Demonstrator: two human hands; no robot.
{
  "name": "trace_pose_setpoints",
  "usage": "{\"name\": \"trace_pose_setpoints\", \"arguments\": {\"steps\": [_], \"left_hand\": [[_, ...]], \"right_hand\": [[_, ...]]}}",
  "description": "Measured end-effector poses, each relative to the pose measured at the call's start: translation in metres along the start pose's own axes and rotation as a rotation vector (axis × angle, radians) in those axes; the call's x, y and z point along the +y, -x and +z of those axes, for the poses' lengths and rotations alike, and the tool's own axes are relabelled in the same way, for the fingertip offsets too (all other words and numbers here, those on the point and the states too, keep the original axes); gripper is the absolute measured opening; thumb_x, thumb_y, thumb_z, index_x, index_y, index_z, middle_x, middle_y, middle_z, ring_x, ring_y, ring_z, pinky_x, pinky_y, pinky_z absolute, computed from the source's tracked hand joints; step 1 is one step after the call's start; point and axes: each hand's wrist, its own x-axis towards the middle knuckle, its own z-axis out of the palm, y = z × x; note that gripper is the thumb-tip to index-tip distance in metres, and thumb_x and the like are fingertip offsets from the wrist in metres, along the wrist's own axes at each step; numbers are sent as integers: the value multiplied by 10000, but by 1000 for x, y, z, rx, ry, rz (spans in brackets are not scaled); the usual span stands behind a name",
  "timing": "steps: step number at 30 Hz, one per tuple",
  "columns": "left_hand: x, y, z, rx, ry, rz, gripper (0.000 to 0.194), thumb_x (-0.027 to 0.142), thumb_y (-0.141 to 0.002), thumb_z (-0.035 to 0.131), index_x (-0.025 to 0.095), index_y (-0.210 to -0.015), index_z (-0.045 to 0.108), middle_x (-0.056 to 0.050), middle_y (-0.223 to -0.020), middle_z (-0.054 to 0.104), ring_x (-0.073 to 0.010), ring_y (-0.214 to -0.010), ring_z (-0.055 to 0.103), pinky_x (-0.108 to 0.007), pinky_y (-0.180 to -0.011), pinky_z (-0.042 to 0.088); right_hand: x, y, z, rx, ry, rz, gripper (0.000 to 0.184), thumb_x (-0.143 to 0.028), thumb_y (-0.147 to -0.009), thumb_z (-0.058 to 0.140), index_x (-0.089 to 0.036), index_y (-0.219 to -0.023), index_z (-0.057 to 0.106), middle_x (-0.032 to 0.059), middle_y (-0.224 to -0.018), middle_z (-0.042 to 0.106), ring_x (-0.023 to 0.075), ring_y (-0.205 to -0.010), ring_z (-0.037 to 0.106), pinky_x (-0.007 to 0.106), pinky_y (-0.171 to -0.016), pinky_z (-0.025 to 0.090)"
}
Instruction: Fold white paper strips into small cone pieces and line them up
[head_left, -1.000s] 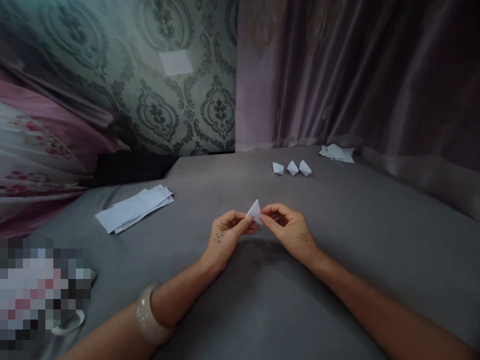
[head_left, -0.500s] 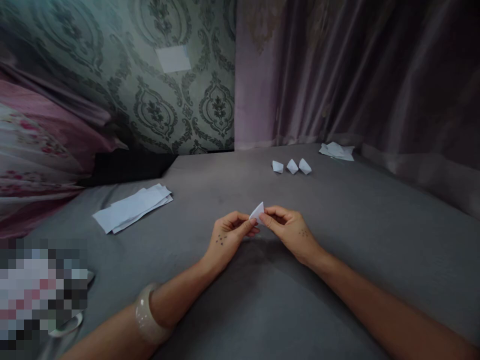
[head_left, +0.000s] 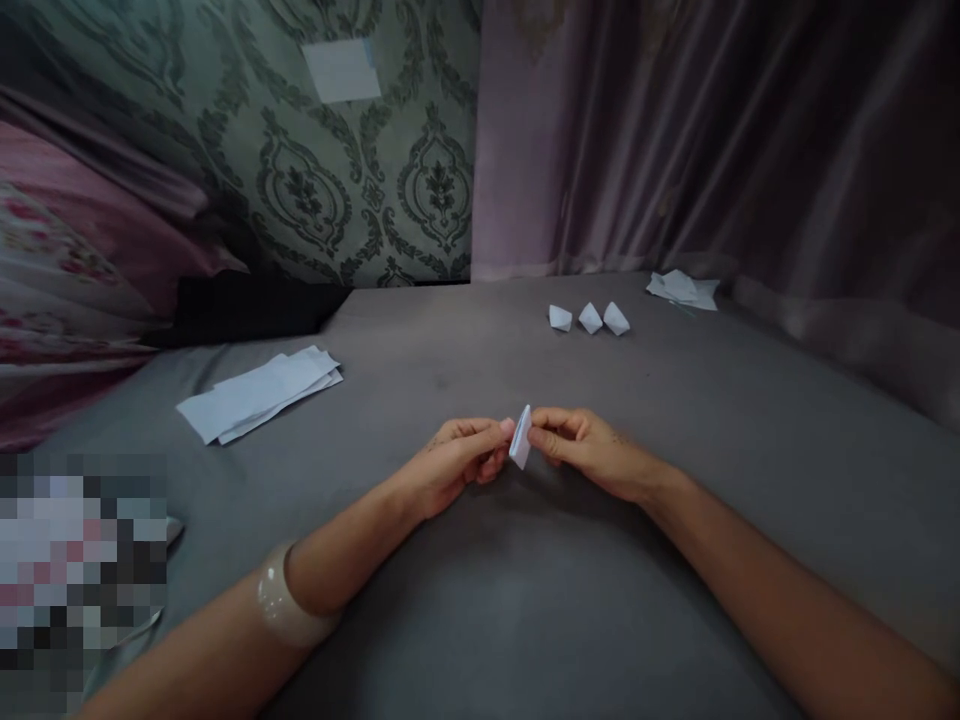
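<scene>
Between my two hands, above the grey sheet (head_left: 465,590), is a small folded piece of white paper (head_left: 521,438), turned nearly edge-on so its layers show. My right hand (head_left: 581,445) pinches its right side between thumb and fingers. At its left edge are the thumb and curled fingers of my left hand (head_left: 465,455), closed on the paper. Farther back stand three small folded white paper shapes (head_left: 591,318) in a row, apart from both hands.
Long white paper strips (head_left: 262,392) lie stacked at the left. More white paper pieces (head_left: 682,290) sit at the back right, by the curtain (head_left: 615,130). A black cloth (head_left: 247,308) lies at the back left. A blurred-out patch covers the lower left corner.
The folded paper has turned from a flat triangular face to nearly edge-on. My left hand has rolled, and its thumb is now at the paper's edge. The view has tipped slightly downward.
</scene>
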Motion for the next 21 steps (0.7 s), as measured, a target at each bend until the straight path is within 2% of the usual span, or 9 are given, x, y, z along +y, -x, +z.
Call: {"name": "trace_pose_setpoints", "arguments": {"steps": [5, 9, 12, 17, 21], "left_hand": [[3, 1, -5, -63, 60, -90, 358, 445, -737, 695, 149, -635, 521, 40, -565, 425, -30, -434, 305, -202, -407, 186], [7, 3, -7, -166, 82, -122, 291, 399, -759, 691, 159, -721, 531, 52, -510, 463, -24, -367, 324, -172, -355, 185], [8, 5, -9, -210, 44, -141, 247, 358, -766, 696, 159, -778, 550, 57, -471, 493, -31, -336, 355, -153, -323, 205], [6, 2, -12, -141, 4, -89, 236, 332, -746, 723, 157, -763, 565, 32, -551, 583, -41, -375, 446, -153, -352, 293], [2, -2, -13, -26, -112, -18, 238, 343, -733, 737, 142, -770, 615, 7, -614, 618, -56, -471, 520, -160, -423, 347]], "right_hand": [[0, 1, -5, -97, -35, 18, 273, -464, -833, 591, -204, -831, 675, -37, -692, 527, 80, -567, 386, 220, -528, 331], [4, 3, -9, -158, -72, 43, 255, -442, -849, 588, -193, -835, 641, -56, -629, 459, 68, -546, 375, 205, -516, 321], [5, 4, -11, -204, -90, 71, 249, -433, -863, 582, -186, -861, 614, -57, -641, 482, 54, -541, 418, 191, -516, 338], [-1, 5, -12, -223, -64, 169, 302, -478, -884, 532, -186, -945, 583, -7, -752, 625, 71, -557, 558, 191, -497, 387], [-1, 3, -10, -121, -21, 155, 322, -490, -857, 561, -171, -881, 597, 18, -789, 660, 102, -627, 623, 204, -524, 433]]}}
